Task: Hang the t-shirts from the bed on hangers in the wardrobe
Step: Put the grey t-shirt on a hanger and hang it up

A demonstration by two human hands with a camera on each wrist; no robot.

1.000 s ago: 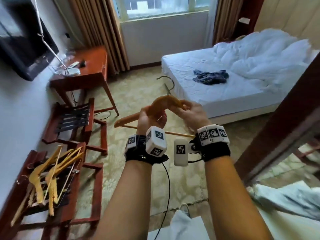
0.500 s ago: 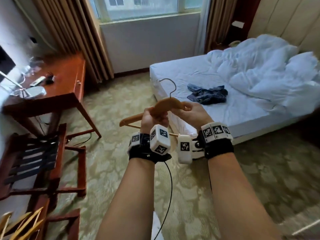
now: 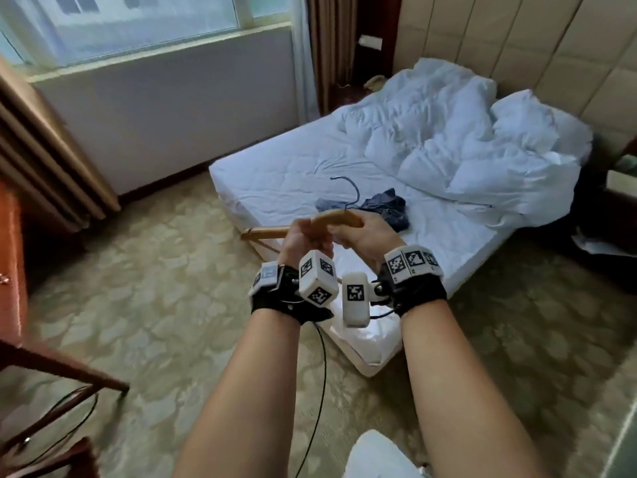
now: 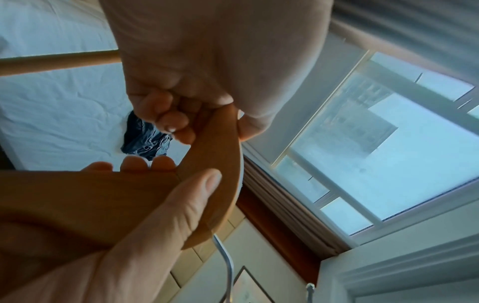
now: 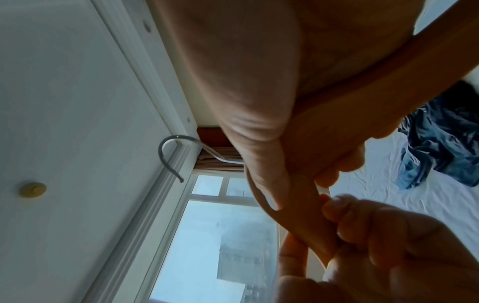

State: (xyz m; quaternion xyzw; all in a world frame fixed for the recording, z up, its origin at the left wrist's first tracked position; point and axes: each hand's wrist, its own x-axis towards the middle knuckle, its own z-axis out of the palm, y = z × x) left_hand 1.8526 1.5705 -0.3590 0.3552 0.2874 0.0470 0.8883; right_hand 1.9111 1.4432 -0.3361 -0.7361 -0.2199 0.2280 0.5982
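Observation:
I hold a wooden hanger [image 3: 337,219] with a metal hook at chest height, in front of the bed's near corner. My left hand [image 3: 303,236] grips its left arm. My right hand [image 3: 362,232] grips the middle by the hook. The left wrist view shows my left hand [image 4: 212,127] curled round the hanger [image 4: 215,155], with my right hand [image 4: 178,172] below. In the right wrist view my right hand [image 5: 303,184] has its thumb lying along the wood. A crumpled dark blue t-shirt [image 3: 386,208] lies on the bed [image 3: 275,181], just beyond the hanger.
A rumpled white duvet [image 3: 465,143] covers the far half of the bed. A red-brown wooden desk [image 3: 10,270] stands at the left edge, with dark wooden legs and a cable [image 3: 51,426] below it. Patterned carpet [image 3: 172,270] lies between desk and bed.
The view has swung right and closer to the bed; the rack of spare hangers has left the frame. Both hands keep the same hold on the hanger.

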